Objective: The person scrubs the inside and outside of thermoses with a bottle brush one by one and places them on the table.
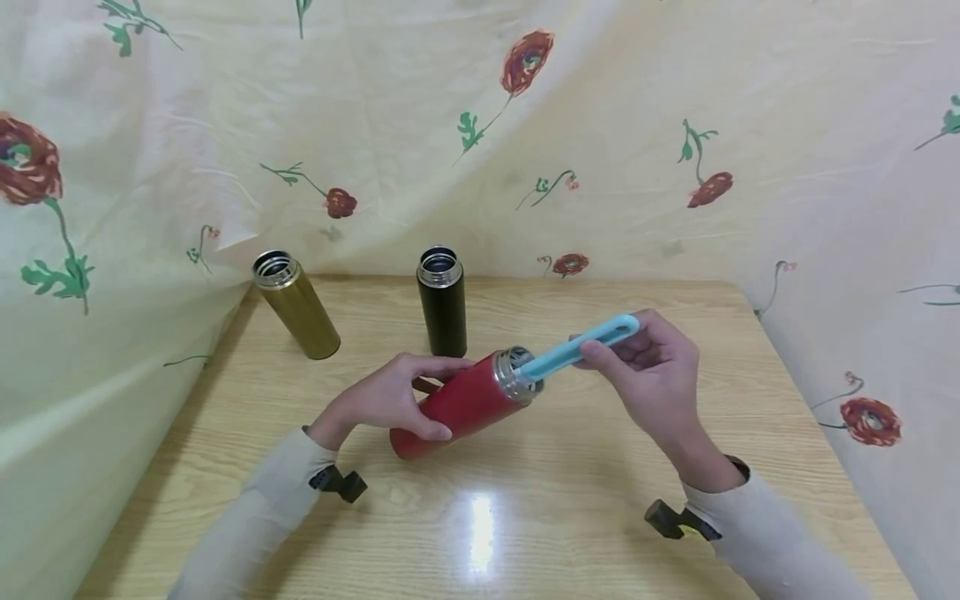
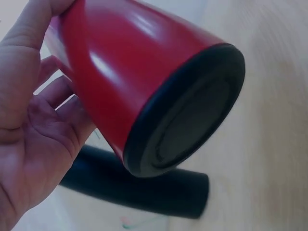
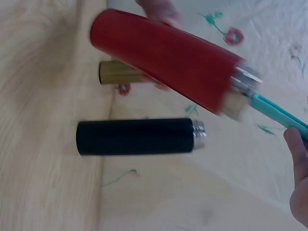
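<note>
A home-like setup: wooden table (image 1: 525,517) backed by draped floral cloth (image 1: 420,125).

Lighting's soft and even overall, pretty bright. There's one white glare patch on the wooden table (image 1: 480,533) from a light overhead, with faint shadows beneath the flasks. The head view bends at the edges, fisheye style. Both wrist views look dimmer and washed out, with motion blur smearing the red flask (image 3: 163,60).

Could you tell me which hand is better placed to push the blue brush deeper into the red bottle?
The right hand, probably: it already grips the blue brush, whose tip sits in the mouth of the red bottle. The left hand is busy holding that bottle tilted.
</note>
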The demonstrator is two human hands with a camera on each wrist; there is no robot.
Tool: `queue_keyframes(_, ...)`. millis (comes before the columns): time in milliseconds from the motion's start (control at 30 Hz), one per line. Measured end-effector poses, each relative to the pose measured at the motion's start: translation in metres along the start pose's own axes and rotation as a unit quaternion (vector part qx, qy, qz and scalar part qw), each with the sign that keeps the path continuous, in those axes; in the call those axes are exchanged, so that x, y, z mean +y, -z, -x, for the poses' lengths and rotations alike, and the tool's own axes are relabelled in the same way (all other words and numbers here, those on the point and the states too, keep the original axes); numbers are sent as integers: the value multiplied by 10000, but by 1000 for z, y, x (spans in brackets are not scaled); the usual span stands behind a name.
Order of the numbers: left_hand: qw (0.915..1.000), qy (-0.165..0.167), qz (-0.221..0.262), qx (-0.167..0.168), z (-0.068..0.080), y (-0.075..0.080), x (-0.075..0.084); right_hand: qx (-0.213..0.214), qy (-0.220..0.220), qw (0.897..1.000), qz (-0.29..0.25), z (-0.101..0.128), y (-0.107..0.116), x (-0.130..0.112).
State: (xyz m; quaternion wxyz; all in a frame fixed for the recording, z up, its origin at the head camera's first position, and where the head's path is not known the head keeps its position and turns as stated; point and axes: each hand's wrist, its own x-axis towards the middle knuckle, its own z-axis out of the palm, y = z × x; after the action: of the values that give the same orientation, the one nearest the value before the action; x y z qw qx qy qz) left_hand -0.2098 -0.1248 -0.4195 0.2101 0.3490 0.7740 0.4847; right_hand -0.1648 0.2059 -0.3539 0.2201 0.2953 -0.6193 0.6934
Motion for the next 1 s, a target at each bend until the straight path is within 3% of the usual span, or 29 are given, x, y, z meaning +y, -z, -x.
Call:
queue_keyframes(367,9999,31,-87,-64,-6,-3,4,-39,-259,9997,24,5,-10,6)
queue_keyframes(700,9999,-39,-109,31,-1,-3,1,435,-576,9974,88,14,-13,13)
queue_keyframes(1000,9998,-42,-178,-27,3,-1,-1,684,-419,9967,-138,12,-10,12)
